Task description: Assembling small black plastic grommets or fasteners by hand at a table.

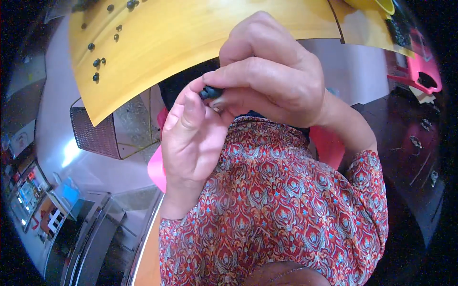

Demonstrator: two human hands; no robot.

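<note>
My left hand (187, 133) and my right hand (276, 71) meet just in front of the table's near edge. Between their fingertips is a small, dark, rounded plastic piece (213, 92), pinched by both hands. It seems to have a narrower end towards the left thumb; the fingers hide part of it. Several similar small black pieces (96, 62) lie scattered along the left side of the yellow table (167, 59), some of them in pairs.
A brown woven-pattern basket (95, 133) stands below the table's left corner. At the far right are a yellow bowl (381, 5) and a pink plastic item (426, 71). Pink chair parts (156, 169) show beside me, and a dark surface (396, 128) lies to the right.
</note>
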